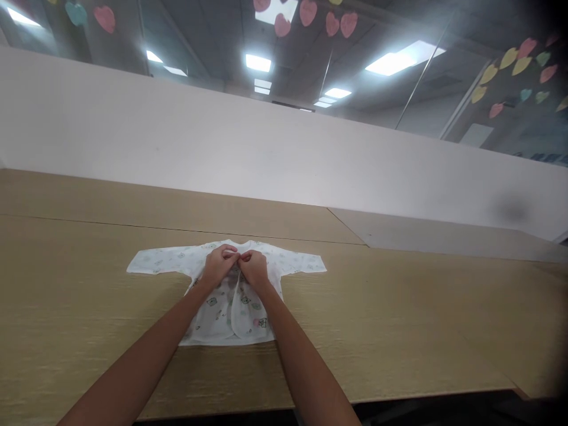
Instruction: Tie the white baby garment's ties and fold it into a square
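A: Where's the shirt (215,313)?
B: Lower centre of the frame, laid out on your tan surface (399,319); white, small prints; neckline towards the top, both sleeves (164,259) spread to the sides.

A: And the hands?
B: Both on it, just below the neckline; your left hand (219,265) and your right hand (254,269) come together there, fingertips meeting.

A: Fingers state?
B: Your right fingers pinch the shirt near the top of its front opening; your left fingers pinch fabric right beside them; the exact bit gripped is too small to tell; below, one front edge (235,307) curves down towards the hem.

A: Rest?
B: White wall (222,142) across the frame behind; glass above it, heart stickers (307,12) at upper left, top centre and upper right; ceiling lights (258,63) show in the glass; grey panel (421,234) right of centre.
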`<state>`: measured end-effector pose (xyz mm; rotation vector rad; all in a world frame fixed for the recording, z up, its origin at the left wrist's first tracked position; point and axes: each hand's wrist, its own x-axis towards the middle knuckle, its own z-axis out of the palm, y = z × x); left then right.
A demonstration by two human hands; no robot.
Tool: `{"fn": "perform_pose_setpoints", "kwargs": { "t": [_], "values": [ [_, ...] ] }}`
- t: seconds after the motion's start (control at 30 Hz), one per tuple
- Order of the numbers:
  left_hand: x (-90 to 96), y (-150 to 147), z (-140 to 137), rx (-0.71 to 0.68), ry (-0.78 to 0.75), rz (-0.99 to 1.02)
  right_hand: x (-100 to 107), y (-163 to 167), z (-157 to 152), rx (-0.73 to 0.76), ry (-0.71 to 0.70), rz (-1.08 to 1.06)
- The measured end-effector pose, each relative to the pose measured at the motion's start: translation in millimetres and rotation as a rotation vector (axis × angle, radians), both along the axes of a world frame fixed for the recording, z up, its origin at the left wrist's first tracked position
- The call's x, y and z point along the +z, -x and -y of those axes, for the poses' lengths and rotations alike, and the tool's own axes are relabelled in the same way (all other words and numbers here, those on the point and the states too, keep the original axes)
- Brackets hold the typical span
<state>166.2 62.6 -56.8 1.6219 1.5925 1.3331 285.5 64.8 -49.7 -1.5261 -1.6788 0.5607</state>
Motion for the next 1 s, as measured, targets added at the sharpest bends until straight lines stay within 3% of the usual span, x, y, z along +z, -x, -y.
{"fn": "perform_pose_setpoints", "kwargs": {
  "t": [0.2, 0.5, 0.6, 0.73, 0.83, 1.0],
  "values": [
    [-7.2, 1.5, -4.2, -0.05, -0.015, 0.046, 0.5, -1.9, -2.7, 0.003, 0.03, -0.03],
    [-1.6, -1.3, -3.8, -0.027, -0.077, -0.089, -3.8, -6.0, -12.7, -0.002, 0.132, -0.21],
    [-0.7, 1.3, -3.8, 0.003, -0.077, -0.247, -2.6, -7.2, -11.4, -0.018, 0.126, -0.171],
    [0.8, 7.0, -2.6, 0.042, 0.007, -0.557, 6.2, -9.5, -4.7, -0.068, 0.063, 0.043],
    [1.4, 8.5, -2.5, -0.055, 0.071, -0.554, 15.2, -11.6, 0.4, -0.003, 0.108, 0.185],
    [2.4, 6.4, -3.3, -0.266, 0.04, -0.392, 25.9, -17.5, 7.4, 0.132, 0.212, 0.269]
  ]
}}
